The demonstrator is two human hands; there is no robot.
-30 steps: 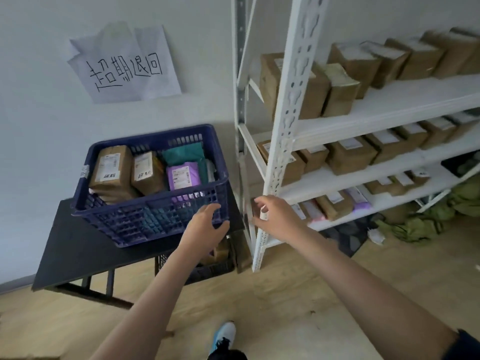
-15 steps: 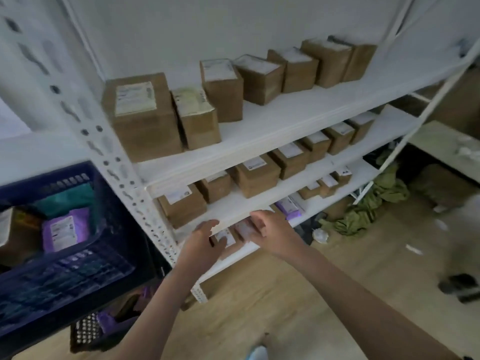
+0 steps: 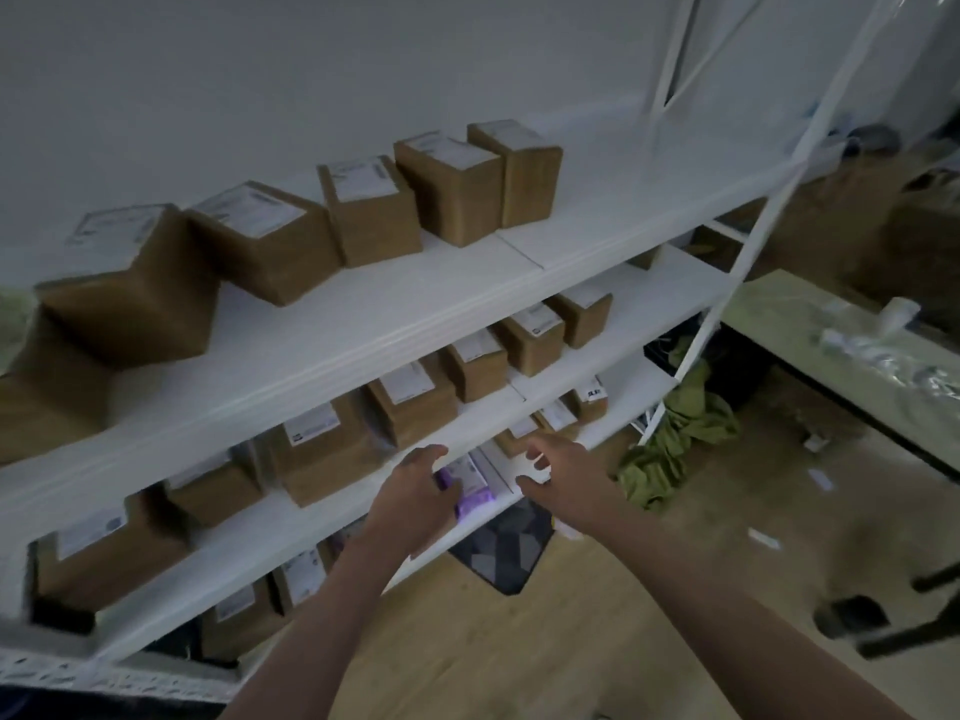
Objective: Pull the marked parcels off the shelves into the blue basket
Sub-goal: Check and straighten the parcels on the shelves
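The view has swung off the blue basket onto the shelves (image 3: 415, 324). Both hands, apart with loose fingers, hold nothing: the left hand (image 3: 415, 498) partly covers a purple parcel (image 3: 467, 483), perhaps touching it, the right hand (image 3: 563, 472) just beside it, so another pick seems to be starting

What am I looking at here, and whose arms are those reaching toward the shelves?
There is no machine here. A person wears a camera on the head, so you see what they see: their own two bare arms reaching forward and down.

The white shelf rack holds rows of brown cardboard parcels with white labels, on several levels. On the lowest visible level lies a purple parcel, flatter than the boxes.

The left hand hangs just over that purple parcel, fingers loosely spread. The right hand reaches in beside it, also with open fingers. Neither hand holds anything. A green cloth lies on the wooden floor past the rack. The picture is blurred, so the labels cannot be read.
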